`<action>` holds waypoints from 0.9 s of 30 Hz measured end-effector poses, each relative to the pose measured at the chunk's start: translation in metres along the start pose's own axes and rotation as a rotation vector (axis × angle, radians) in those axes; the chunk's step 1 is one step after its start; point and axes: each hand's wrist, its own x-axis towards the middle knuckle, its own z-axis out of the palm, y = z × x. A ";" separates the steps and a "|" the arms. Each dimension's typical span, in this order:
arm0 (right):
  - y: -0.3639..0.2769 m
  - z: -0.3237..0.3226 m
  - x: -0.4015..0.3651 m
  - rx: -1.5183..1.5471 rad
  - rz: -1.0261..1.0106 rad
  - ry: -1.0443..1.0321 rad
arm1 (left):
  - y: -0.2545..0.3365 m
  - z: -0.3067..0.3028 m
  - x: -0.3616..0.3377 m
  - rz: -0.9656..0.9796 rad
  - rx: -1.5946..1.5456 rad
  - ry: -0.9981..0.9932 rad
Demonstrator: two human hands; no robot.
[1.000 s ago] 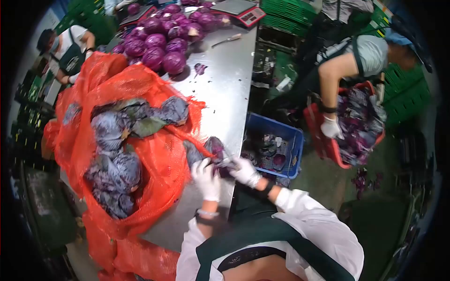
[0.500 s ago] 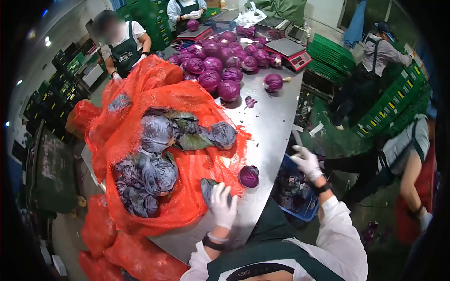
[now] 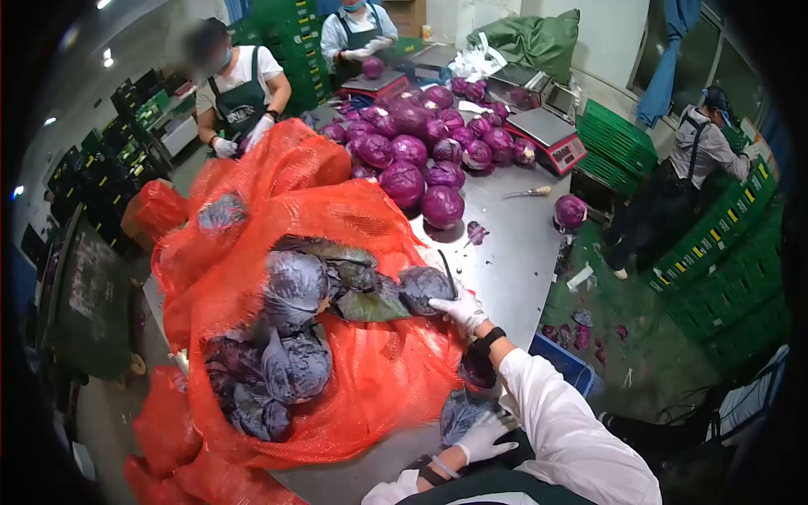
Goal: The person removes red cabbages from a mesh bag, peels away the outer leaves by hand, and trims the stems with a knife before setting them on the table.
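My right hand [image 3: 461, 311], in a white glove, is closed around a thin dark-bladed knife [image 3: 446, 266], its blade pointing up. Its fingers touch a dull purple cabbage [image 3: 422, 289] at the mouth of an orange mesh sack [image 3: 383, 353]. Lower down, my left hand [image 3: 486, 439] is gloved too, fingers spread, beside a loose outer cabbage leaf [image 3: 461, 416]. Below my right wrist, a darker cabbage [image 3: 478, 369] is partly hidden. More leafy cabbages [image 3: 296, 366] lie inside the sack.
A heap of shiny purple cabbages [image 3: 402, 185] covers the far metal table [image 3: 513, 273], near a scale [image 3: 547, 139]. Another knife [image 3: 528, 193] lies there; one cabbage [image 3: 570, 212] is at the right edge. A blue crate [image 3: 564, 366] stands below. Co-workers stand around.
My right hand swung left with the knife, from beyond the table edge to the cabbage at the sack. My left hand shifted toward me with the leaf. One cabbage rolled right to the edge.
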 end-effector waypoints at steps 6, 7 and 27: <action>0.016 -0.037 -0.024 0.638 0.297 -0.068 | 0.006 -0.075 -0.017 -0.013 -0.599 0.408; 0.020 -0.043 -0.035 0.708 0.307 -0.132 | 0.002 -0.094 -0.030 -0.157 -0.705 0.495; 0.006 0.010 -0.282 -0.422 -0.474 -0.498 | 0.039 -0.067 -0.136 -0.121 0.501 0.350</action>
